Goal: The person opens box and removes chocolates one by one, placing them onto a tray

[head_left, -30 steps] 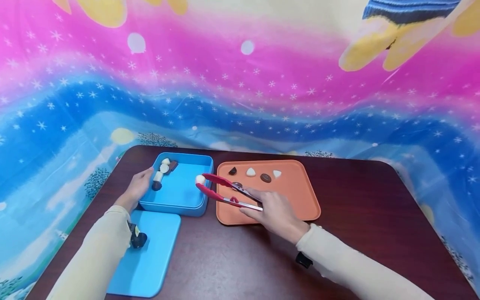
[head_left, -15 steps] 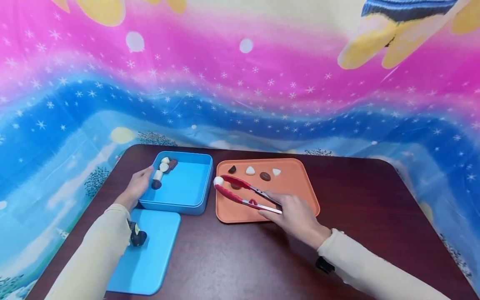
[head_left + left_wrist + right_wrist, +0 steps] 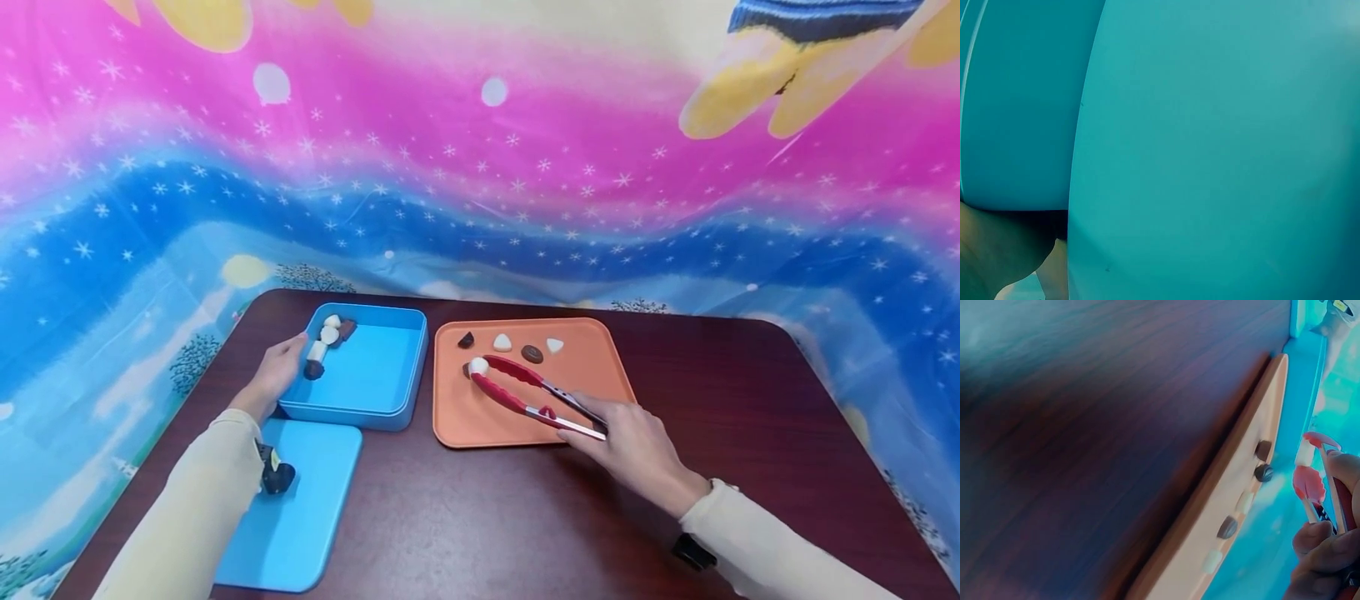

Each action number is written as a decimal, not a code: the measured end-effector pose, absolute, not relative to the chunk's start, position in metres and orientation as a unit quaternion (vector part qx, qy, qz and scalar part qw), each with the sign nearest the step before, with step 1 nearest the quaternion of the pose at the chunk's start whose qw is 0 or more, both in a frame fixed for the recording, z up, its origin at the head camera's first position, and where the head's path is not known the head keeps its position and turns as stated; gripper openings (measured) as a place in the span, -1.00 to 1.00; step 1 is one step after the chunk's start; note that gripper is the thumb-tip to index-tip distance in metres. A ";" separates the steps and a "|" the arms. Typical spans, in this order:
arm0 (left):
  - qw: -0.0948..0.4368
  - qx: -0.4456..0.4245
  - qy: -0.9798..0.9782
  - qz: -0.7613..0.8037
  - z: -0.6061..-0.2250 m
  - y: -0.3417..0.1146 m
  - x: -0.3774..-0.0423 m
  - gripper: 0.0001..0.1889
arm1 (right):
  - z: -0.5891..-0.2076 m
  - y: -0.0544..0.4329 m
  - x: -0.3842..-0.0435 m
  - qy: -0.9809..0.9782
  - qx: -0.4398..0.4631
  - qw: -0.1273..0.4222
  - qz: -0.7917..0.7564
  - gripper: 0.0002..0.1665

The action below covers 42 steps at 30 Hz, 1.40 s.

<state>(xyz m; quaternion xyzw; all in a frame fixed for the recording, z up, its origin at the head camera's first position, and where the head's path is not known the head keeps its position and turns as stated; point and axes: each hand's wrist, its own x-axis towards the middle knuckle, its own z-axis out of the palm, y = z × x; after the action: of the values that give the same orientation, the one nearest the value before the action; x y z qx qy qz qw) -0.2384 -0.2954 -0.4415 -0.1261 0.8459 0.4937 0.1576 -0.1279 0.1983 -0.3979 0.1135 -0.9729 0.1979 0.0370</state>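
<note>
My right hand [image 3: 641, 450] grips metal tongs [image 3: 555, 408] with red tips over the orange tray [image 3: 457, 421]. Between the tips is a small white, chocolate-like piece [image 3: 478, 367], also seen in the right wrist view. A brown piece [image 3: 467, 370] shows partly behind it. Dark [image 3: 467, 340], white [image 3: 502, 342], oval brown [image 3: 532, 354] and white triangular [image 3: 554, 345] pieces lie along the tray's far side. My left hand [image 3: 276, 371] holds the left side of the open blue box [image 3: 375, 367]; its far fingers are hidden. Several white and brown pieces [image 3: 328, 335] line the box's left inside.
A blue lid [image 3: 307, 517] lies on the dark wooden table [image 3: 450, 525], in front of the box and partly under my left forearm. The tray stands right beside the box. A colourful printed cloth [image 3: 480, 208] hangs behind the table.
My right hand has moved right, carrying the tongs and the white piece from the box's right rim to above the tray. The left hand and the box have stayed put.
</note>
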 end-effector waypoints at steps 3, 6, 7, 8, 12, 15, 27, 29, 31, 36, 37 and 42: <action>0.155 -0.128 0.847 0.492 -0.441 -0.295 -0.238 -0.17 | -0.398 0.208 -0.126 -0.975 0.105 0.033 0.192 -0.27; 0.153 -0.127 0.847 0.492 -0.441 -0.294 -0.237 -0.18 | -0.400 0.217 -0.125 -0.977 0.100 0.024 0.186 -0.24; 0.154 -0.126 0.848 0.492 -0.441 -0.293 -0.237 -0.19 | -0.401 0.220 -0.124 -0.978 0.097 0.021 0.183 -0.24; 0.153 -0.123 0.847 0.495 -0.441 -0.293 -0.238 -0.20 | -0.403 0.222 -0.124 -0.979 0.094 0.017 0.180 -0.23; 0.155 -0.118 0.844 0.500 -0.441 -0.291 -0.238 -0.21 | -0.409 0.229 -0.124 -0.982 0.088 0.016 0.169 -0.24; 0.153 -0.121 0.845 0.497 -0.441 -0.291 -0.237 -0.21 | -0.412 0.232 -0.124 -0.982 0.086 0.012 0.170 -0.26; 0.154 -0.124 0.848 0.492 -0.442 -0.296 -0.236 -0.17 | -0.414 0.233 -0.121 -0.983 0.057 -0.003 0.175 -0.08; 0.155 -0.124 0.848 0.492 -0.442 -0.295 -0.236 -0.17 | -0.412 0.233 -0.121 -0.982 0.050 0.002 0.181 -0.02; 0.156 -0.124 0.848 0.491 -0.441 -0.294 -0.235 -0.18 | -0.410 0.233 -0.120 -0.981 0.047 0.008 0.187 0.04; 0.155 -0.124 0.848 0.491 -0.440 -0.292 -0.234 -0.18 | -0.408 0.228 -0.120 -0.978 0.051 0.027 0.201 0.09; 0.154 -0.124 0.849 0.491 -0.440 -0.293 -0.234 -0.19 | -0.408 0.227 -0.120 -0.977 0.053 0.031 0.203 0.09; 0.153 -0.120 0.849 0.491 -0.441 -0.294 -0.234 -0.18 | -0.407 0.217 -0.123 -0.973 0.066 0.040 0.216 0.05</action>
<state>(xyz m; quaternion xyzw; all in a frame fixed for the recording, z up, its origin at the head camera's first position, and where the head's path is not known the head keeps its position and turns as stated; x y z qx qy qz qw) -0.2339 -0.2942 -0.4407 -0.1202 0.8490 0.4914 0.1526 -0.1230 0.2172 -0.4074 0.0659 -0.9734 0.2160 0.0397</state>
